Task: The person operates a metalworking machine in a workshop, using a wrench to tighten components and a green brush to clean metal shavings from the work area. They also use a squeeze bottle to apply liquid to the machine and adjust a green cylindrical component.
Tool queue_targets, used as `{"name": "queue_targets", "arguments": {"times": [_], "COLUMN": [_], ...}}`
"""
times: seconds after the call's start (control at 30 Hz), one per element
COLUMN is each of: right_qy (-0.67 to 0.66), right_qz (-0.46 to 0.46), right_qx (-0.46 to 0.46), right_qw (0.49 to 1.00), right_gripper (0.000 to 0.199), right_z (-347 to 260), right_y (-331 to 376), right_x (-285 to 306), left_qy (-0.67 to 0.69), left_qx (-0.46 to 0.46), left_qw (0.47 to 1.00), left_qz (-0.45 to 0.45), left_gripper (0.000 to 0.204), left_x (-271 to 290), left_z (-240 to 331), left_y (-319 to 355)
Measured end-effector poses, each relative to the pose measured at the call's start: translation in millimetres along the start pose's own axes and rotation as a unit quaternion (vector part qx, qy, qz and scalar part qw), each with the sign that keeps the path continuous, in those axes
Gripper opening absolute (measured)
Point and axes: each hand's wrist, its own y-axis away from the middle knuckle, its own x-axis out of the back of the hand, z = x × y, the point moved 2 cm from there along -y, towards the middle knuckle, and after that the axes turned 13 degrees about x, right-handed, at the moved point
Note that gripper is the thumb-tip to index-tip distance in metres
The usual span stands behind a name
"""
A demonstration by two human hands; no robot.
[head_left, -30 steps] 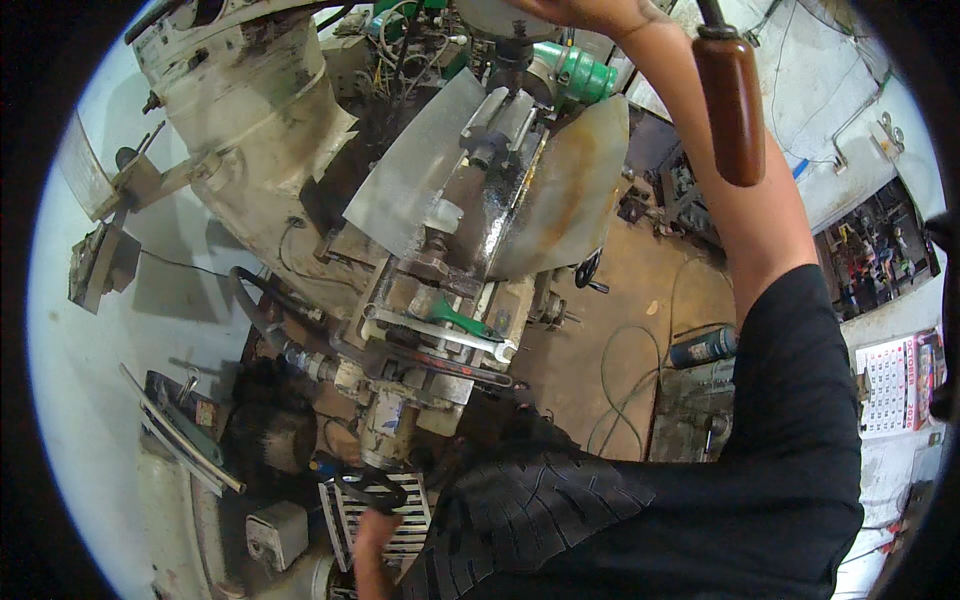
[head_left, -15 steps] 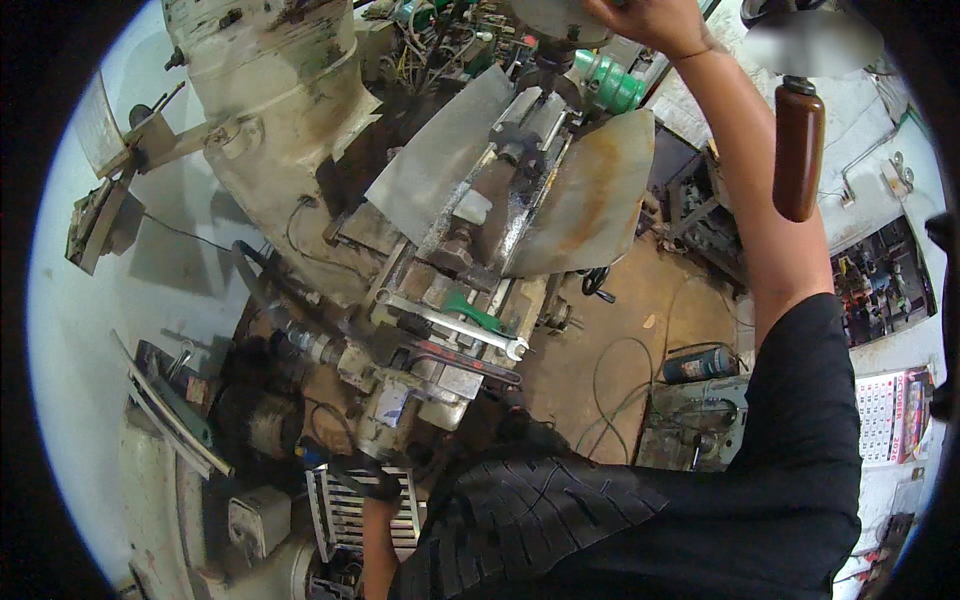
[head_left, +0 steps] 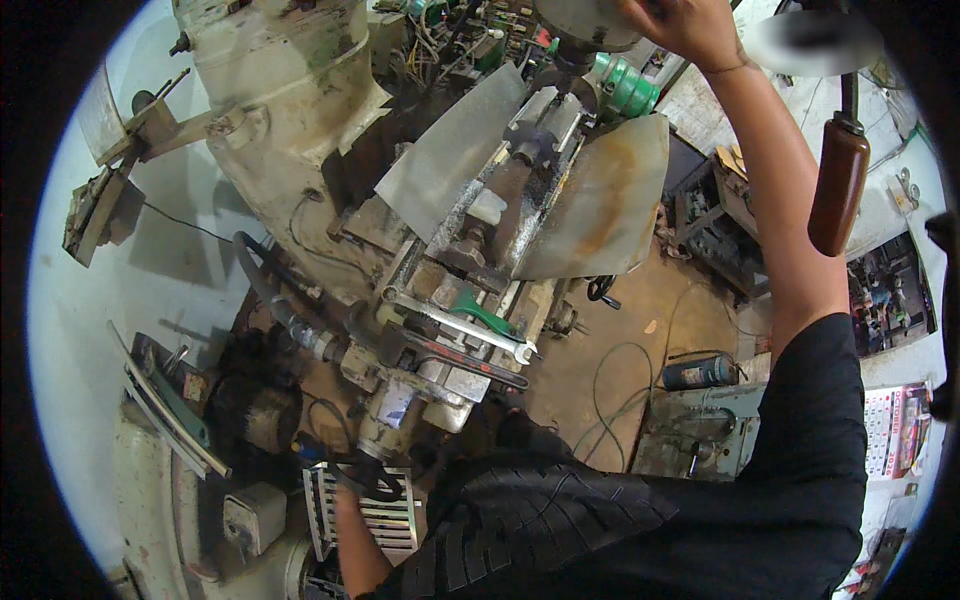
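At the lower left, my left hand point(head_left: 347, 484) is closed at the side of a black handwheel point(head_left: 382, 483), its fingers mostly in shadow. My right arm reaches up to the top edge. There my right hand point(head_left: 695, 30) has curled fingers beside the grey head point(head_left: 590, 22) of a milling machine; the frame edge cuts it off, and what it grips cannot be made out. Below that head, a vise-like fixture point(head_left: 525, 150) stands on the machine table between two bent metal sheets point(head_left: 450, 150). A combination wrench point(head_left: 465, 325) and a green-handled tool point(head_left: 482, 312) lie across the table's near end.
A slatted metal rack point(head_left: 390, 525) is below the handwheel. The machine's pale column point(head_left: 275, 90) rises at the left. A brown handle point(head_left: 839, 185) hangs in front of my right arm. To the right are a teal cylinder point(head_left: 698, 370), a loose hose point(head_left: 598, 395) and a wall calendar point(head_left: 895, 430).
My left hand has shifted left around the handwheel, so more of the black rim shows. My right hand stays by the machine head. The whole view has shifted slightly.
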Motion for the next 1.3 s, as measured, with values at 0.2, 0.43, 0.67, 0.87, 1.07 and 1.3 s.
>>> {"name": "queue_targets", "arguments": {"times": [0.2, 0.43, 0.67, 0.87, 1.07, 1.3], "right_qy": [-0.003, 0.007, 0.01, -0.001, -0.002, 0.004], "right_qz": [-0.024, -0.016, 0.027, 0.012, 0.002, 0.012], "right_qx": [0.016, 0.021, 0.037, 0.029, 0.035, 0.019], "right_qw": [1.0, 1.0, 0.999, 1.0, 0.999, 1.0], "right_gripper": [0.012, 0.012, 0.013, 0.011, 0.012, 0.013], "right_z": [-2, -7, -7, -9, -12, -14], "right_y": [-4, -8, -10, -10, -15, -12], "right_x": [4, 8, 6, 10, 13, 13], "left_qy": [-0.095, 0.028, -0.037, -0.021, -0.12, -0.014], "left_qx": [0.002, 0.009, 0.007, 0.007, -0.003, 0.005], "left_qw": [0.989, 1.0, 0.987, 1.0, 0.982, 1.0], "left_qz": [-0.111, 0.003, -0.158, -0.015, -0.145, -0.013], "left_gripper": [0.044, 0.046, 0.041, 0.039, 0.04, 0.04], "left_x": [38, 4, -11, 2, 21, 17], "left_z": [1, 0, -27, 6, -9, 22], "left_y": [63, 0, 59, 2, 61, 8]}}
